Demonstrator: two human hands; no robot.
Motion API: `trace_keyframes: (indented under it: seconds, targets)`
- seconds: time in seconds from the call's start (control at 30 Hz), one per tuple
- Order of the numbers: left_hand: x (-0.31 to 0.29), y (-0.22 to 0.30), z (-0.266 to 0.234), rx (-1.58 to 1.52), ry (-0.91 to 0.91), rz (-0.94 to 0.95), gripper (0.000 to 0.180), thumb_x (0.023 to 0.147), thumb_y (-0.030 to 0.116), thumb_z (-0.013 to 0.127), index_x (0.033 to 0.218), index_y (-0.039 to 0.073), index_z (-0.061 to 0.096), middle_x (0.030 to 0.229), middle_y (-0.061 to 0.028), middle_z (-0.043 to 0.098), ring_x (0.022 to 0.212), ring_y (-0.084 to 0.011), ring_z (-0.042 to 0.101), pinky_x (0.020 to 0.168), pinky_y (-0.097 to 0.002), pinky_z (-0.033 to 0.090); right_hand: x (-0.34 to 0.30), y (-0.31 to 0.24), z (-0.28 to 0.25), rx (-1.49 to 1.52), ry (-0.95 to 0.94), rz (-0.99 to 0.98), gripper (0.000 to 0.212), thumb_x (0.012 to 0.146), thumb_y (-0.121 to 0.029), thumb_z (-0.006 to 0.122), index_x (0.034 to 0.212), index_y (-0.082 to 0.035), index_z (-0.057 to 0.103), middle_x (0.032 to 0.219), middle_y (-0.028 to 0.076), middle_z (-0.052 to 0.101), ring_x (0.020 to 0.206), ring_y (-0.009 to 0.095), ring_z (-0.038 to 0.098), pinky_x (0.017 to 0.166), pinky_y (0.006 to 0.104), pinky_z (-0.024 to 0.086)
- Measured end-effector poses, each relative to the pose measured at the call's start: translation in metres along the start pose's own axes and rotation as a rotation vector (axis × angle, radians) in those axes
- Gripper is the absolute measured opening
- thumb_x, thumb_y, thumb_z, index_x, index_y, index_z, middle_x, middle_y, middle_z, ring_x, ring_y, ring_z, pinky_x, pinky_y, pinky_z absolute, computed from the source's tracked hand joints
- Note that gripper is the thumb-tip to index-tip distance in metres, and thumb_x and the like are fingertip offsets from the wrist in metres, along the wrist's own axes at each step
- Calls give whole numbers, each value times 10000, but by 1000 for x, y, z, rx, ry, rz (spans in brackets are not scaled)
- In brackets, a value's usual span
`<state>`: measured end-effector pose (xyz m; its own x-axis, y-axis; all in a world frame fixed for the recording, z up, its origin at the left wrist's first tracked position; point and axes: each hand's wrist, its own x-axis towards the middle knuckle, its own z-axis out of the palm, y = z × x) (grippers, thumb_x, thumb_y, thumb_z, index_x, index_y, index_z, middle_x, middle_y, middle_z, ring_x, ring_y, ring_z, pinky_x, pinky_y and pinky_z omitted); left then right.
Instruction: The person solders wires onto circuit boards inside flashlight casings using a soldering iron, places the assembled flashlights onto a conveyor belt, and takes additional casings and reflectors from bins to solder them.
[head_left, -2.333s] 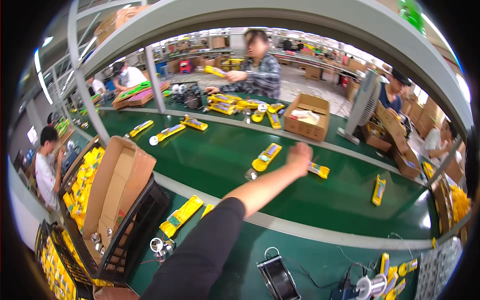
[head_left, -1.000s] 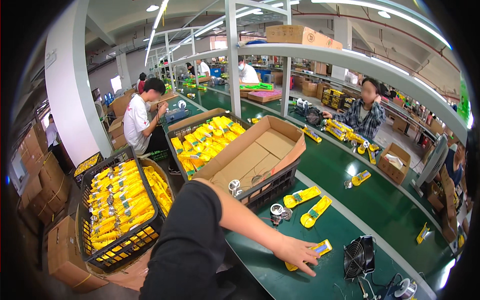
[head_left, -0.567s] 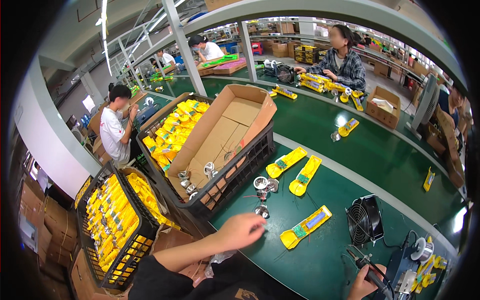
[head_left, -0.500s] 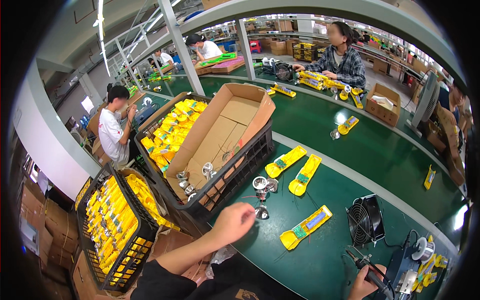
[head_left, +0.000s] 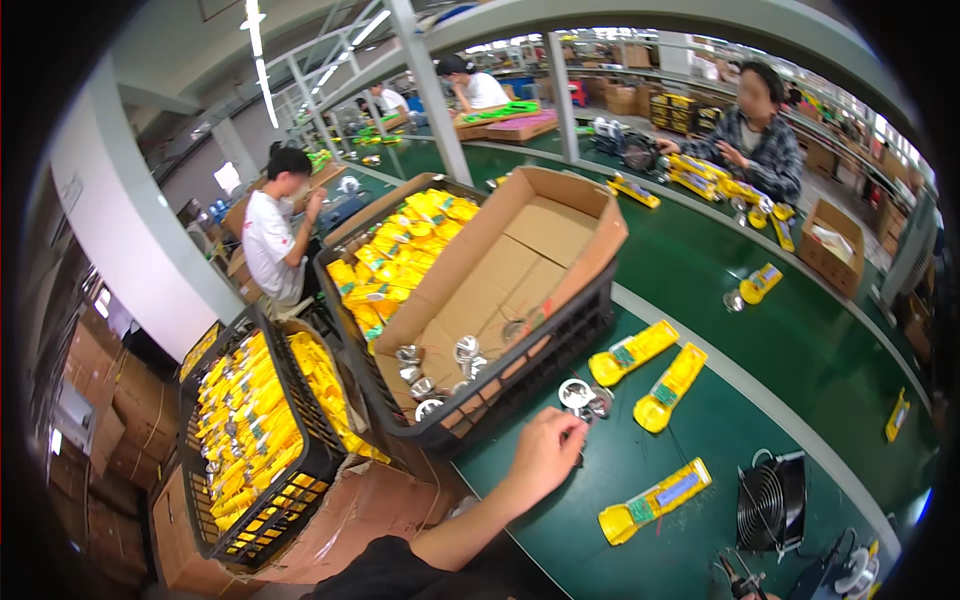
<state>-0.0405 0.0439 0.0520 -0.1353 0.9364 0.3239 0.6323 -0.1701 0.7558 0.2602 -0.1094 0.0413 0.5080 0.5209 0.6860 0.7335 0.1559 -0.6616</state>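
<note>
My left hand [head_left: 548,455] is over the green bench, fingers closed together beside shiny round reflector cups [head_left: 576,394]. It covers part of the group, and what its fingertips pinch is hidden. Three yellow flashlight housings lie to its right: one [head_left: 634,353] at the back, another [head_left: 670,388] beside it, and a nearer one [head_left: 655,501] with a green circuit board and a blue-violet battery. At the bottom edge a soldering iron [head_left: 738,578] shows, with only a sliver of my right hand [head_left: 766,594] around its handle.
A black crate with an open cardboard box [head_left: 520,245] and yellow housings [head_left: 405,250] stands at left. Another black crate [head_left: 290,490] is lower left. A black fan [head_left: 772,503] and a solder spool [head_left: 857,575] are at right. Co-workers sit beyond the green conveyor [head_left: 690,235].
My left hand has moved right and onto the reflector cups, its fingers closing there. The view has shifted, leaving my right hand and the soldering iron mostly cut off at the bottom edge.
</note>
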Motion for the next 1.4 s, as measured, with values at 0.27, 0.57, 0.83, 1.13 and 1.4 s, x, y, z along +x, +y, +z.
trace_keyframes:
  seconds: [0.27, 0.57, 0.83, 1.13, 1.4]
  targets:
    - [-24, -16, -9, -339, -25, 318, 135, 814, 64, 487, 877, -19, 573, 937, -90, 561, 685, -145, 544, 671, -231, 425, 5, 6, 3, -2, 13, -48, 300, 711, -225, 625, 675, 22, 459, 573, 88, 486, 488, 176, 470, 418, 290, 372]
    - [-65, -15, 10, -1116, -318, -275, 120, 792, -13, 484, 870, -70, 556, 799, -85, 520, 694, -113, 549, 626, -213, 451, -8, 17, 3, -82, 67, 68, 222, 697, -178, 551, 733, 9, 438, 689, 78, 435, 629, 179, 444, 607, 285, 372]
    - [-76, 0, 13, -760, -420, -202, 56, 752, -6, 531, 754, -59, 548, 668, -105, 550, 498, -119, 542, 461, -200, 430, -13, 22, 5, 67, 103, 269, 285, 682, -242, 573, 723, -16, 404, 688, 54, 413, 588, 133, 395, 606, 253, 348]
    - [-65, 4, 30, -404, -316, 0, 28, 690, -35, 594, 713, -36, 579, 605, -77, 565, 463, -96, 516, 428, -196, 390, -2, 10, 26, 197, 207, 213, 333, 681, -266, 583, 694, -40, 339, 636, 22, 317, 551, 116, 350, 528, 223, 304]
    - [-58, 3, 31, -443, -314, -6, 69, 638, -22, 638, 670, 0, 581, 530, -43, 557, 419, -96, 491, 409, -203, 372, 17, -25, 42, 372, -21, 118, 238, 742, -193, 505, 741, -23, 339, 700, 39, 303, 604, 131, 339, 553, 244, 301]
